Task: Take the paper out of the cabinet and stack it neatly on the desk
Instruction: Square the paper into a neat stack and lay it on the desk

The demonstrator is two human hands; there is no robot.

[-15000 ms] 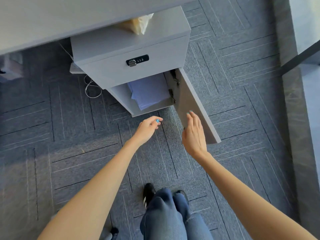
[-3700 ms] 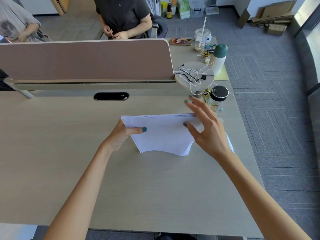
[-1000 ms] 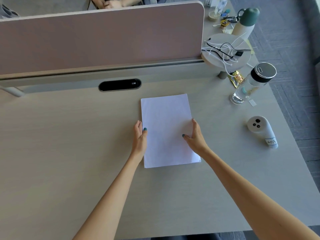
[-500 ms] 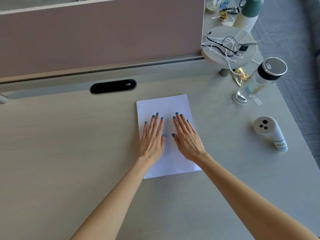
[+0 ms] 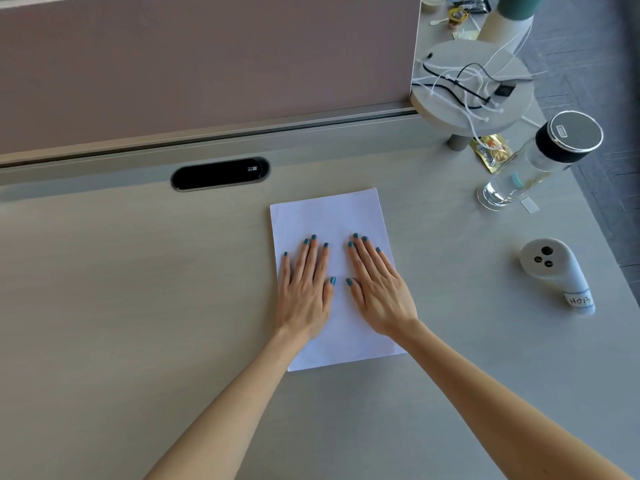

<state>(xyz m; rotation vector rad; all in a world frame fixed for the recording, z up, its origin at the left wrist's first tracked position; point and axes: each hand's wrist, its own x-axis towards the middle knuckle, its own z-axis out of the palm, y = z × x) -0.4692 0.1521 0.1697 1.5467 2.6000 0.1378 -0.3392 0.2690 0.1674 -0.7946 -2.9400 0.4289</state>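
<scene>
The paper [image 5: 329, 220] is lying flat on the table [image 5: 138, 306] as one squared stack, its far short edge pointing toward the black cable slot [image 5: 220, 173] and sitting just to the right of it. Both hands are resting palm down on the stack, side by side and not touching each other: the left hand [image 5: 306, 289] is covering the left half, the right hand [image 5: 375, 289] the right half, fingers spread flat and gripping nothing. Judging from this, the task is looking nearly finished: the sheets are out of the cabinet, their edges are appearing aligned, and the hands are only pressing them down. Whether any paper is waiting in the cabinet cannot be told, since the cabinet is out of view. What is probably remaining is lifting the hands off without dragging the top sheet askew. Nothing is crowding the stack. To the right of the paper, well apart, a white device [image 5: 554, 271] with a handwritten label is lying on its side; farther beyond it a clear bottle [image 5: 540, 161] with a black cap is standing beside a yellow snack packet [image 5: 491, 152]. A small round stand [image 5: 450, 109] carrying tangled cables is sitting at the partition [image 5: 207, 64] end, clear of the work.
</scene>
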